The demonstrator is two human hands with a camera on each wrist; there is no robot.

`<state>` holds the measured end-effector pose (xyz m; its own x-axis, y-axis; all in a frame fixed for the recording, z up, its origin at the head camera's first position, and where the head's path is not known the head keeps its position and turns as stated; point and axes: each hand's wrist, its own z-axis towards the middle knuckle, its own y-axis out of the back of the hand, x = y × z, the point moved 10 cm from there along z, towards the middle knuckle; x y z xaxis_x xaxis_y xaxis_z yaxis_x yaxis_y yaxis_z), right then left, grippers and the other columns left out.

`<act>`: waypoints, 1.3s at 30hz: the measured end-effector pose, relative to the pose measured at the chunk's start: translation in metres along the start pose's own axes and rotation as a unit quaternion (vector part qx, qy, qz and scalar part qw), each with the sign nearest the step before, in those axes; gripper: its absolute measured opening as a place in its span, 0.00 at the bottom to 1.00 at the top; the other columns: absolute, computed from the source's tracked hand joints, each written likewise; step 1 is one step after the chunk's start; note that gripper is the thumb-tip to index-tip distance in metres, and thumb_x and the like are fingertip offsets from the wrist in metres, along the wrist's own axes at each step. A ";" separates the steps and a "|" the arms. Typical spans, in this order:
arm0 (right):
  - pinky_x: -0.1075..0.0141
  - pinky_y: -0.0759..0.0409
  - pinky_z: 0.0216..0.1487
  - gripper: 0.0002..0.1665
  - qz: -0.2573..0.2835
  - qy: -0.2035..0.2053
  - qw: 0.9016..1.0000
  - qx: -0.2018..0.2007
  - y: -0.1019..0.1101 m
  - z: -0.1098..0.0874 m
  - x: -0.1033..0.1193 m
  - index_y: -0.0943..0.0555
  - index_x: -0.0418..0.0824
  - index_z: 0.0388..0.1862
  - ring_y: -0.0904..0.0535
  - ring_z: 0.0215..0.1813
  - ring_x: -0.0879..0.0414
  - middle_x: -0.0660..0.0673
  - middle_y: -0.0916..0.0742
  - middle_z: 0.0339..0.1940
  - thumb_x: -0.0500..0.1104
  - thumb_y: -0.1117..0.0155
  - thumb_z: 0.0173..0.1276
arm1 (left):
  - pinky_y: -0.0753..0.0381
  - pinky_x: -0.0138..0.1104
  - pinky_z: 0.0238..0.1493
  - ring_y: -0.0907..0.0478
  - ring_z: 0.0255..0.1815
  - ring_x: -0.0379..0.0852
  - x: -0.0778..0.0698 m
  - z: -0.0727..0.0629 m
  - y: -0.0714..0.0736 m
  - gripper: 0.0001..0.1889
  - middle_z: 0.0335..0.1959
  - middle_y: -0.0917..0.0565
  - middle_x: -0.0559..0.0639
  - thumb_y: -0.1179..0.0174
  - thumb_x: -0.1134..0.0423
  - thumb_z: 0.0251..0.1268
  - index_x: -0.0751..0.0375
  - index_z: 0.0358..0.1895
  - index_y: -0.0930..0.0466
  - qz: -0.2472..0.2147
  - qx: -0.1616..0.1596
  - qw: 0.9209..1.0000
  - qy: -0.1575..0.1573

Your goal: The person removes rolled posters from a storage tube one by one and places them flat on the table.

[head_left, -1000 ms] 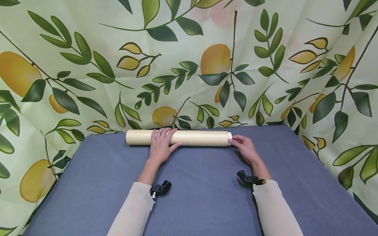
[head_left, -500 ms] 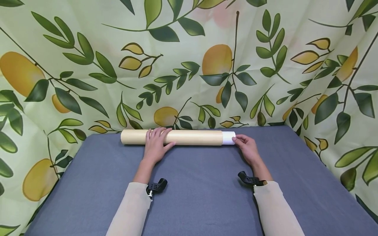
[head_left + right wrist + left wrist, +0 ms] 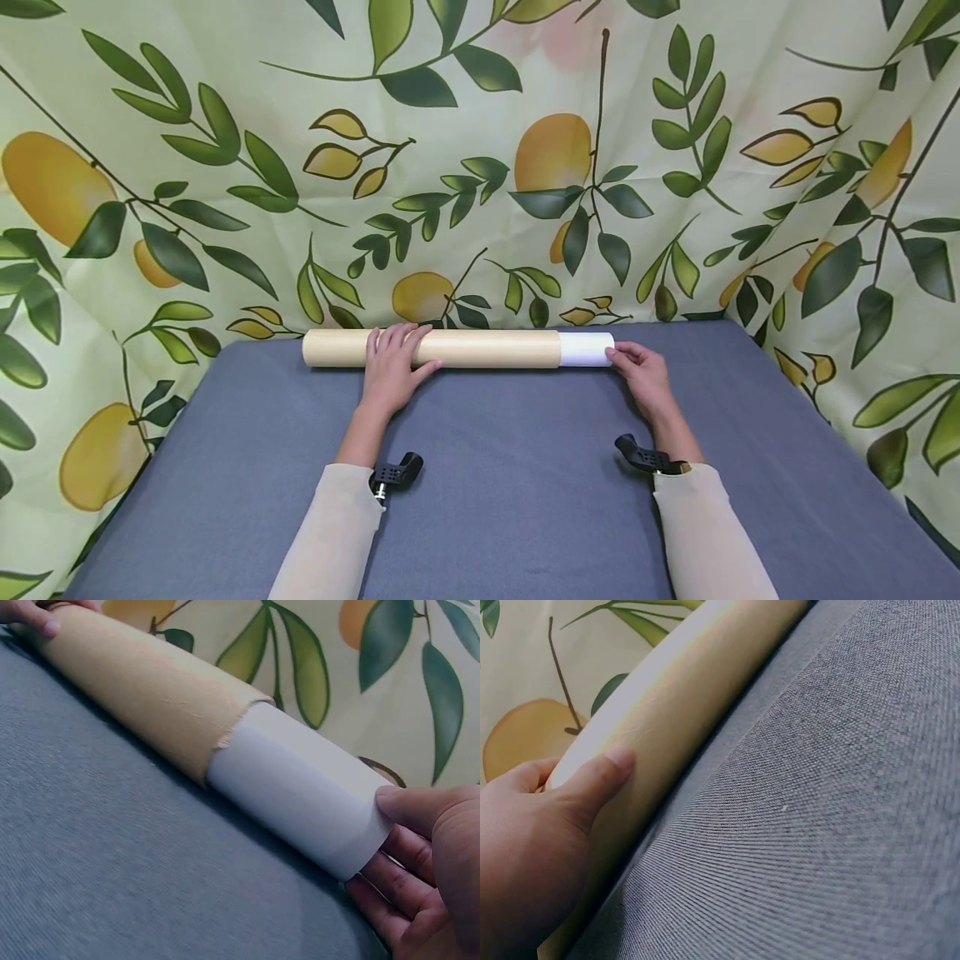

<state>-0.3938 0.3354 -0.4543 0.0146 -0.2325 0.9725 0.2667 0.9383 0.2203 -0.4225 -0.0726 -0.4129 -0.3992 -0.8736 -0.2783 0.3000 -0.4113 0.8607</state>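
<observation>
A long tan cardboard tube lies sideways along the far edge of the table. Out of its right end sticks a white paper roll; the rest of the roll is hidden inside. My left hand grips the tube left of its middle, fingers over the top and thumb along the near side, as the left wrist view of the tube also shows. With thumb and fingers my right hand pinches the outer end of the roll. The right wrist view shows the thumb on the white paper roll and the tube's ragged rim.
A blue-grey cloth covers the table. Right behind the tube hangs a curtain printed with leaves and yellow fruit, which also runs down both sides. Each wrist wears a black camera mount.
The white roll has slid out of the tube to the right, from a thin rim to a broad stretch, along with my right hand. The tube and my left hand have shifted slightly left.
</observation>
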 end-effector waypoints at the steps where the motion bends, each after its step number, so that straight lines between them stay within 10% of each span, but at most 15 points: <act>1: 0.82 0.20 0.44 0.25 -0.006 -0.001 1.000 -0.005 0.003 0.000 -0.001 0.24 0.24 0.59 0.21 0.39 0.75 0.65 0.18 0.33 0.44 0.37 0.74 | 0.56 0.56 0.81 0.35 0.74 0.56 0.000 0.000 0.001 0.33 0.69 0.26 0.53 0.36 0.40 0.65 0.45 0.72 0.30 0.000 -0.003 1.000 -0.001; 24: 0.83 0.22 0.42 0.25 -0.026 -0.038 0.994 -0.097 0.050 -0.001 -0.010 0.22 0.30 0.61 0.22 0.38 0.74 0.66 0.20 0.33 0.47 0.39 0.76 | 0.57 0.56 0.81 0.37 0.75 0.56 0.002 0.000 -0.001 0.34 0.70 0.27 0.54 0.38 0.39 0.66 0.44 0.73 0.32 0.005 0.004 1.000 0.007; 39: 0.79 0.25 0.45 0.27 -0.026 -0.086 0.986 -0.142 0.065 -0.002 -0.018 0.23 0.34 0.67 0.24 0.42 0.70 0.50 0.16 0.50 0.49 0.42 0.77 | 0.58 0.56 0.81 0.37 0.75 0.56 0.003 0.001 -0.001 0.34 0.70 0.28 0.54 0.38 0.39 0.67 0.44 0.73 0.32 0.005 0.007 1.000 0.013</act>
<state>-0.3752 0.3999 -0.4575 -0.1629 -0.2098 0.9641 0.5224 0.8106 0.2646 -0.4246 -0.0750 -0.4145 -0.3741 -0.8842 -0.2796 0.2918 -0.3984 0.8696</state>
